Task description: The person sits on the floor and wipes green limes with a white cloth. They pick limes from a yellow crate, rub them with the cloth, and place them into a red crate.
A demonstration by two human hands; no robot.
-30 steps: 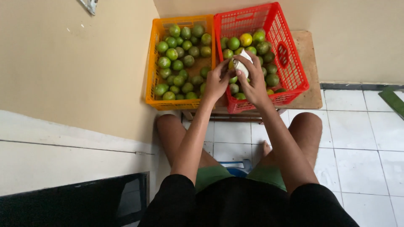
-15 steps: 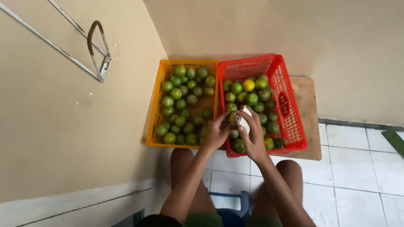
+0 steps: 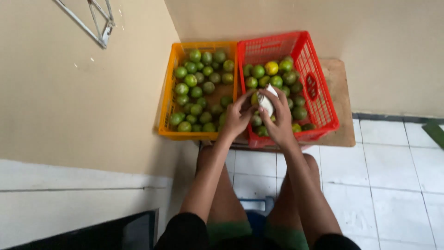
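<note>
Left of the hands sits an orange plastic crate (image 3: pixel 167 97) of green limes, while the left hand (image 3: pixel 237 118) cups a small, firm, likely slippery yellow-green lime (image 3: pixel 255 98) and the right hand (image 3: pixel 277 121) pinches a soft white cloth (image 3: pixel 266 103) against it above the red plastic crate (image 3: pixel 319 88).

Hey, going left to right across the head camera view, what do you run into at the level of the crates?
Beige wall → orange crate of green fruit → left hand → right hand with a white cloth → red crate of fruit → wooden board → white floor tiles.
</note>
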